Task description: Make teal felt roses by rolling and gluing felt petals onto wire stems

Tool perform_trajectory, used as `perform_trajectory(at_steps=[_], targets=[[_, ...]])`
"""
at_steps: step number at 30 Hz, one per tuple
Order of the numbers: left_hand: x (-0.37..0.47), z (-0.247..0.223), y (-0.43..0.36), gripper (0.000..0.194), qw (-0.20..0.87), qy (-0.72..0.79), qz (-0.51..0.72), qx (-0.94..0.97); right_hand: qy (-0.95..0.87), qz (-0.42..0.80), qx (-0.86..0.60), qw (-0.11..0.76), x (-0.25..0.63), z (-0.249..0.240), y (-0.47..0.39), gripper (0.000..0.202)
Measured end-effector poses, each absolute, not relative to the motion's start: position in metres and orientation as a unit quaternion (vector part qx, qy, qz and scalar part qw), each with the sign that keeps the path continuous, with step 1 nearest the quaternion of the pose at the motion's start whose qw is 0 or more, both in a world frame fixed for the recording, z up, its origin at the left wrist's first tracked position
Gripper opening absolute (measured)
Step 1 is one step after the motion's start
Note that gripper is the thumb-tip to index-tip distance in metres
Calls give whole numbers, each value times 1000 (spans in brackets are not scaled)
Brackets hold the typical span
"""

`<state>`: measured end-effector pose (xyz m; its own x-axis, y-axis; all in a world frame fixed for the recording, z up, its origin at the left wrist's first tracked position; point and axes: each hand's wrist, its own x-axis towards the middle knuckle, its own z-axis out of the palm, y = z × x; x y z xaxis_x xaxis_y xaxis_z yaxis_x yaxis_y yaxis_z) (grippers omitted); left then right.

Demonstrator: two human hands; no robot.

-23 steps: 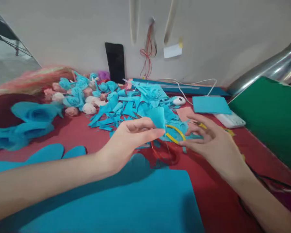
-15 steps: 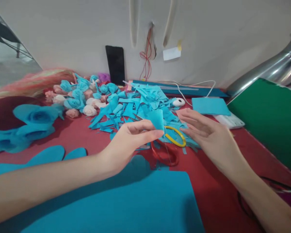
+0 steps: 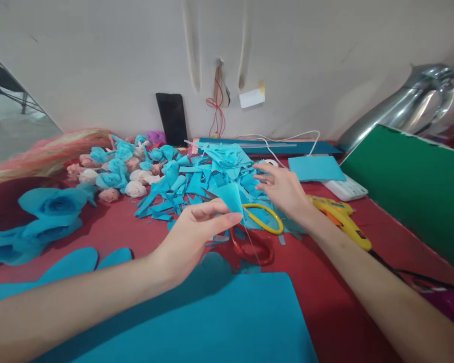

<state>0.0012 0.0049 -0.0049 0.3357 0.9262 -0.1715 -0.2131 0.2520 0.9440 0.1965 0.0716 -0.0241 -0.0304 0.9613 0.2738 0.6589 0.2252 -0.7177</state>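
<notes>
Between thumb and fingers, my left hand [image 3: 200,232] pinches a small piece of light-blue crepe paper [image 3: 231,195], which stands up from the fingertips. A thin pale strand [image 3: 252,243] trails below the pinch. My right hand [image 3: 282,189] is apart from it, fingers spread, over the right side of a heap of blue paper scraps [image 3: 200,171]; whether it touches the scraps I cannot tell. Scissors with one yellow handle loop [image 3: 267,224] and one red handle loop [image 3: 251,254] lie just beyond my left hand, their blades partly hidden.
A yellow glue gun [image 3: 344,219] lies beside my right forearm. Blue, pink and white paper flowers [image 3: 117,166] are heaped at the back left. Folded blue paper [image 3: 318,168] rests on a white box [image 3: 346,188]. A green board [image 3: 408,186] stands right; a blue sheet [image 3: 212,322] lies in front.
My right hand has moved left and away over the scraps, fingers still apart. My left hand keeps the crepe paper, now tilted. The glue gun has come into view.
</notes>
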Motion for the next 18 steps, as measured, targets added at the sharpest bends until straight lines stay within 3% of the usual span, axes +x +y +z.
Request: perform_trajectory(at_steps=[18], targets=[[-2,-7,6,22,718,362,410,431,-682,128,-644,322,213,-13,35,23]])
